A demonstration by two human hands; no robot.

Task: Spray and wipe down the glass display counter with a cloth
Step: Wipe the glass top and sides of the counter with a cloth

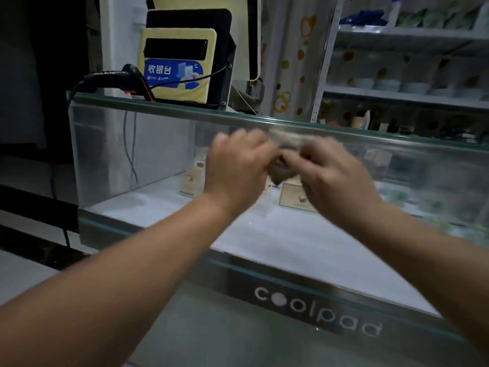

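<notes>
Bare forearms (137, 263) lead into the blurred left grip (235, 165) and right grip (336, 178).

The display counter (148, 154) is clear glass, smooth and glossy, with greenish edges. Its near front strip (238, 276) looks like brushed metal, dull grey with pale lettering. The case floor (277, 234) inside is matt white. The cloth (279, 173) is soft, crumpled, greyish fabric. At far left, the barcode scanner (113, 78) is glossy black plastic. The shelving (397, 95) at far right looks like white painted metal.
</notes>
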